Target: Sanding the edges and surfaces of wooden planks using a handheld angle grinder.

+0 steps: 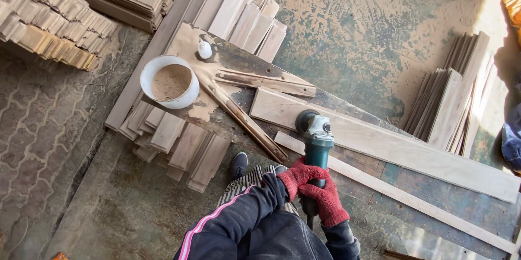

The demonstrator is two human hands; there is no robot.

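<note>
Both my red-gloved grips, left [294, 177] and right [327, 201], are closed around the green angle grinder [315, 143], its disc on the near end of the long plank [380, 143] lying across the counter [429, 181]; I judge a flat disc and light, even pressure best

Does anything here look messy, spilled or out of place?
Yes. Sawdust coats the workbench around the white bucket, itself filled with it, and spreads over the floor. Both gloved hands grip the angle grinder on the long plank.
</note>
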